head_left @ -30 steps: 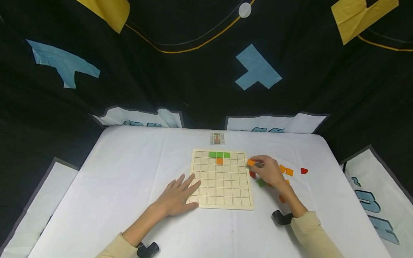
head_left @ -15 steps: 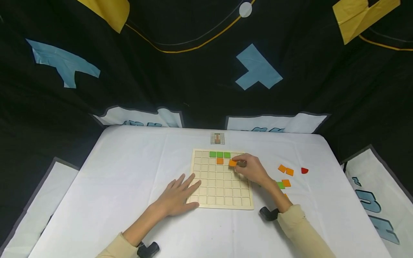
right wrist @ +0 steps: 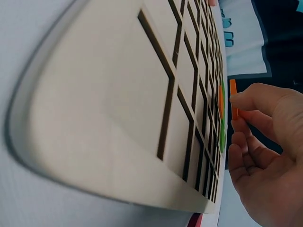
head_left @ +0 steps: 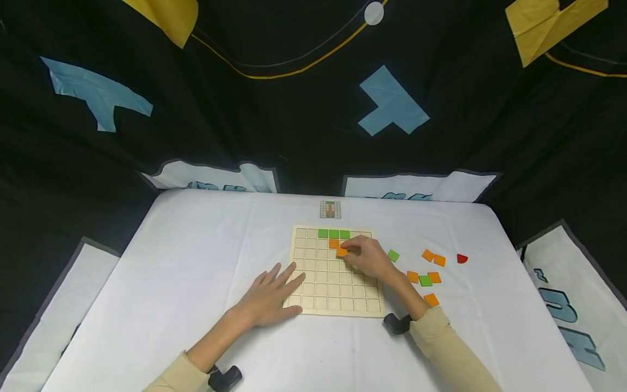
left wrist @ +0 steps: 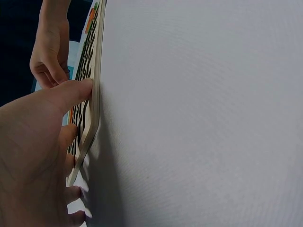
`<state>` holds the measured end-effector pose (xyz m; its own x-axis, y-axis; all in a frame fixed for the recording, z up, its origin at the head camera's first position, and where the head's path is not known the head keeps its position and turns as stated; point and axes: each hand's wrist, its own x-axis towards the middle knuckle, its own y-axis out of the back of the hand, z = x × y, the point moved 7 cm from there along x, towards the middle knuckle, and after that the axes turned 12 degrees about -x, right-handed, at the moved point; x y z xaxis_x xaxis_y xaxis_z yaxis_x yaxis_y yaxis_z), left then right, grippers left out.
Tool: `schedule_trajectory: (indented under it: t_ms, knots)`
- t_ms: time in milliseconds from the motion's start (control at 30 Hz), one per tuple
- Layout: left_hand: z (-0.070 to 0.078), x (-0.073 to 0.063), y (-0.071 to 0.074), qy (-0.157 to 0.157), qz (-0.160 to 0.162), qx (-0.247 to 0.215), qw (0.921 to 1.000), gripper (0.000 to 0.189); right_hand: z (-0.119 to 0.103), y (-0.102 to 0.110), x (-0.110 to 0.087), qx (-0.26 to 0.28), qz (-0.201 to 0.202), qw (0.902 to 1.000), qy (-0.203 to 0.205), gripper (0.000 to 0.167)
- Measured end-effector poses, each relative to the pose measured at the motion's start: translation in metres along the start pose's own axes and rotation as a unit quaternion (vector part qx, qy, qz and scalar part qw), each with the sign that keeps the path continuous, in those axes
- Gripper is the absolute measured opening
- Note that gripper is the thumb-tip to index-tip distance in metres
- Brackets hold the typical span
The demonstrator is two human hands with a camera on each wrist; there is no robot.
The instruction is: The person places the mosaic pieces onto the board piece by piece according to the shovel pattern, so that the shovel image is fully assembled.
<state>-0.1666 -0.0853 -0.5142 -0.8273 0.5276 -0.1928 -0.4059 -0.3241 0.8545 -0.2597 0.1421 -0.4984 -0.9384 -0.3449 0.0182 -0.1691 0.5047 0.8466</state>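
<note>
A pale wooden grid board (head_left: 325,291) lies on the white table, with three green square tiles (head_left: 334,234) in its far row and one orange tile (head_left: 333,243) just below the middle one. Between thumb and fingers my right hand (head_left: 367,257) pinches another orange square tile (head_left: 341,252), held over the board near the placed orange one. In the right wrist view that pinched tile (right wrist: 234,99) stands on edge, just off the board's surface. My left hand (head_left: 269,298) rests spread on the board's near left corner; its thumb (left wrist: 78,92) presses the board's edge in the left wrist view.
Right of the board lie several loose orange tiles (head_left: 431,299), green tiles (head_left: 393,255) and a red rounded piece (head_left: 462,258). A small printed grid picture (head_left: 330,210) lies beyond the board. A black curtain (head_left: 294,125) hangs behind the table.
My right hand has moved left from the board's right edge to over its upper middle, carrying the orange tile. Loose tiles it covered now show. The left hand stays put.
</note>
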Motion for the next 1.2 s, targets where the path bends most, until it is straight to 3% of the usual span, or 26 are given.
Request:
schedule_trajectory:
  t_ms: [1200]
  knots:
    - [0.000, 0.000, 0.000, -0.002, 0.003, -0.008, 1.0000, 0.072, -0.008, -0.014, 0.008, -0.020, -0.004, 0.9997, 0.009, 0.028]
